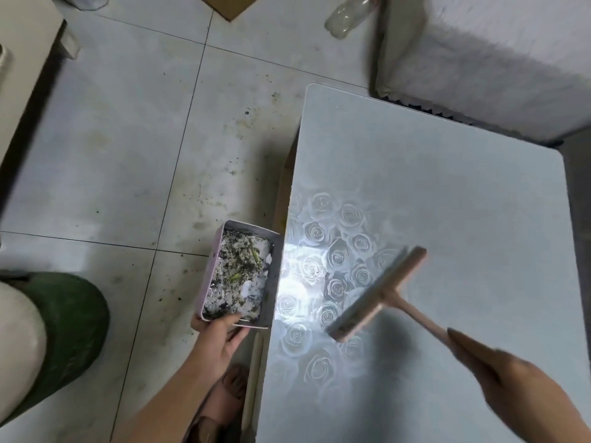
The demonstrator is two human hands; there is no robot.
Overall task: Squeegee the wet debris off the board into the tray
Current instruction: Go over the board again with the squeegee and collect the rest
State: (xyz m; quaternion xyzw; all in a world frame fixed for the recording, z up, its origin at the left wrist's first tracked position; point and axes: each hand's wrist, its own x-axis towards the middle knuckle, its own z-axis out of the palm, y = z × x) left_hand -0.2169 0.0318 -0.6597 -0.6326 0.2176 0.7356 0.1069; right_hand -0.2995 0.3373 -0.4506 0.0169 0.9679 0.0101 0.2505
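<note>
Head view: left grip (220, 334) holds tray (272, 282) at board (447, 203) edge; right grip (511, 375) clasps squeegee (377, 294).

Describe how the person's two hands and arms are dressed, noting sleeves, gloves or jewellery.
Both are bare. The left hand and right hand wear no gloves; no sleeve, watch or ring shows. The right one is blurred, so small items could be missed.

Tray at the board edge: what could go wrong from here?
1. The left hand grips the tray only at its near end; full of debris, it might tip onto the floor.
2. The squeegee in the right hand sits angled to the board edge, so wet bits may miss the tray.
</note>
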